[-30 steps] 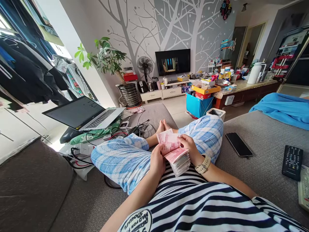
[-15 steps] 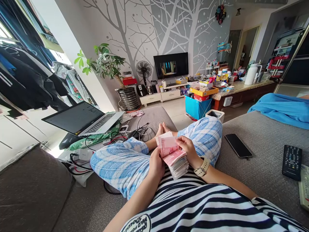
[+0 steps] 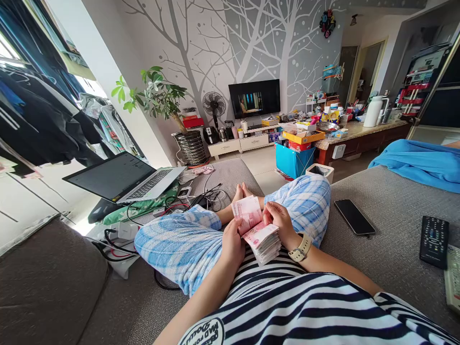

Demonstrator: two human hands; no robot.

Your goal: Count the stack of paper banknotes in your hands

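Observation:
I sit cross-legged on a grey sofa in blue checked trousers and a striped shirt. A thick stack of pink banknotes rests in my lap, held by both hands. My left hand grips the stack's left side, thumb pressing the folded-back notes. My right hand, with a pale watch at the wrist, pinches the top notes at the stack's upper right edge. Some notes are bent upward away from me, the others lie fanned below.
A black phone and a black remote lie on the sofa to my right, near a blue blanket. On my left an open laptop sits on a cushion beside tangled cables. Ahead are a TV, a fan, a plant and a cluttered counter.
My right fingers have flicked another note up from the stack. The view has tilted slightly; my hands stay in my lap.

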